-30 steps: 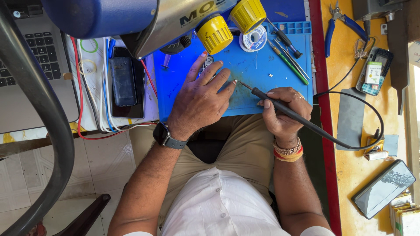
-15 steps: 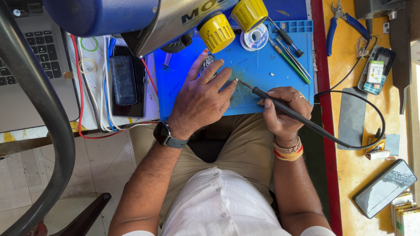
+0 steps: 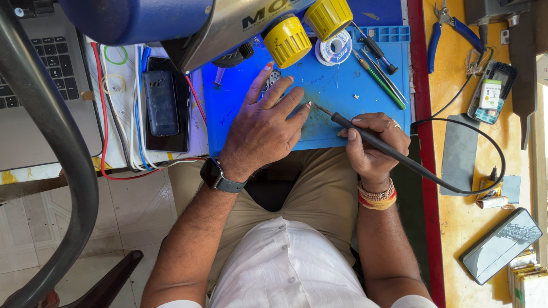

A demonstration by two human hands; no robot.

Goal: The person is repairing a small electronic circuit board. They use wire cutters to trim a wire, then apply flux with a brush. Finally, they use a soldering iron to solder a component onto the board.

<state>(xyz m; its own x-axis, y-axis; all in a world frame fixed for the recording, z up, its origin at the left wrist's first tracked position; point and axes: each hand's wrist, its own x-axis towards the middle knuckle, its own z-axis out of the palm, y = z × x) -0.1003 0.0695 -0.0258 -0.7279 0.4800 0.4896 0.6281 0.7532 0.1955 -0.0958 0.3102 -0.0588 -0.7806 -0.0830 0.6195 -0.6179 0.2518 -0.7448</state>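
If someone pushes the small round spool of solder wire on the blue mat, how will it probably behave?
The small round white spool of solder wire lies flat on its side on the blue silicone work mat, so it would probably slide rather than roll. The mat looks rubbery, so it may grip a little. Wound metal wire is likely heavy for such a small spool, and a loose end could uncoil.

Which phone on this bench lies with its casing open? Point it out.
The small phone at the far right, on the yellow surface: its back is off, insides showing. The dark phone at left and the smartphone at lower right are closed.
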